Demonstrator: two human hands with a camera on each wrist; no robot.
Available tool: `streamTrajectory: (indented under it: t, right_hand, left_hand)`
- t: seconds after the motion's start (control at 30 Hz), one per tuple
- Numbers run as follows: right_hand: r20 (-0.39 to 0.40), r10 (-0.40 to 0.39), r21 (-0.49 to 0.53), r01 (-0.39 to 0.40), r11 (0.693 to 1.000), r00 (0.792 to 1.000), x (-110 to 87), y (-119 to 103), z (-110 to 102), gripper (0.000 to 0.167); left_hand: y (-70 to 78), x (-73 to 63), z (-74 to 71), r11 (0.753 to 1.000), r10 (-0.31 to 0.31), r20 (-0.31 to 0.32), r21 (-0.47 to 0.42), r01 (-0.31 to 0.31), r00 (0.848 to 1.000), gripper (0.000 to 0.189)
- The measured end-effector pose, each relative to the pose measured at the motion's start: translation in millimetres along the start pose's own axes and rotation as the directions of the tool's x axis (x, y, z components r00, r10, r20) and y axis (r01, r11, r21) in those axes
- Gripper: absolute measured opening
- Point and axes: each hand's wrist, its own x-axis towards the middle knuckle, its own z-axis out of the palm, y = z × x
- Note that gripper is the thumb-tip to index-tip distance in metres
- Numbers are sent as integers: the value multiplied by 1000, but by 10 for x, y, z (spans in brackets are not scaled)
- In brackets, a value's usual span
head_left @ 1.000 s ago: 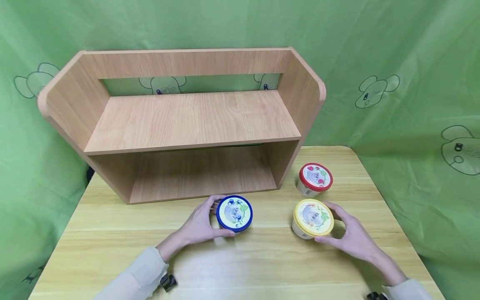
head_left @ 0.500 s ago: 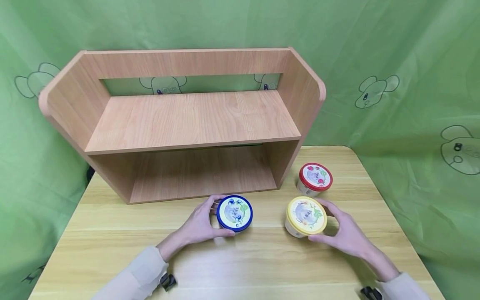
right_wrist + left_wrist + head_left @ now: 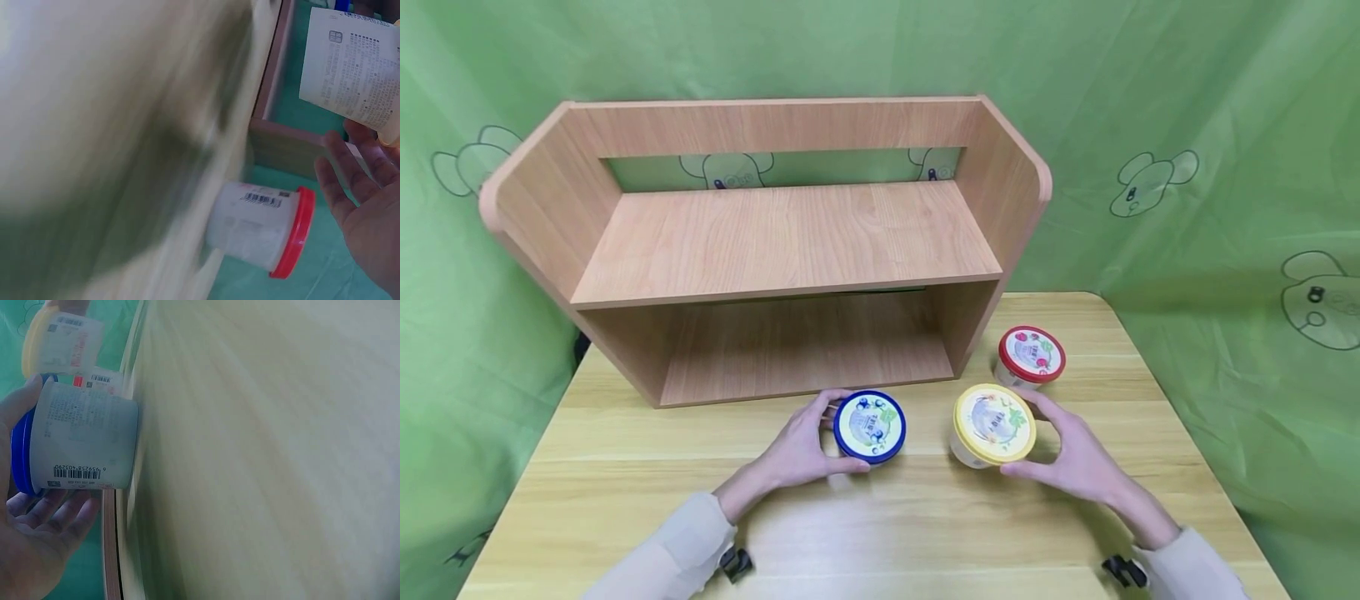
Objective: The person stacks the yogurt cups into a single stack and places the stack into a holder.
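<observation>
A white tub with a blue lid [image 3: 869, 427], printed with blueberries, stands upright on the table before the shelf. My left hand [image 3: 805, 442] holds it from the left, thumb at the near side and fingers at the far side. To its right, my right hand [image 3: 1070, 450] grips a tub with a yellow lid [image 3: 995, 425] between thumb and fingers. In the right wrist view that tub's base [image 3: 340, 65] hangs off the tabletop, slightly tilted. Behind it a tub with a red lid [image 3: 1032, 354] stands on the table, untouched.
A two-level wooden shelf [image 3: 790, 242] stands at the back of the table [image 3: 880, 533]. Its right side panel is left of the red-lidded tub. A green curtain [image 3: 1187, 100] with mouse-like drawings hangs behind and at both sides.
My right hand has carried the yellow-lidded tub leftward and slightly away from me, towards the blue-lidded one. My left hand and the other two tubs have stayed in place.
</observation>
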Motion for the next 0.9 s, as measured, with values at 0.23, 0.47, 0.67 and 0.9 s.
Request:
streamTrajectory:
  t: [0.23,0.47,0.67,0.9]
  right_hand:
    - [-10,-56,76,57,995,998,96,-85,-10,105]
    - [-33,-88,87,91,992,996,172,-181,-22,104]
    - [-27,-115,89,117,989,993,242,-273,-38,104]
    - [-14,-138,107,138,985,990,307,-378,-5,103]
  left_hand:
    - [-14,9,11,1000,12,2,12,-12,1000,100]
    - [-12,1,14,1000,15,2,-5,-15,1000,101]
    - [-25,4,22,1000,27,-2,-4,-27,1000,101]
    - [-26,-3,24,1000,10,4,-14,-10,1000,101]
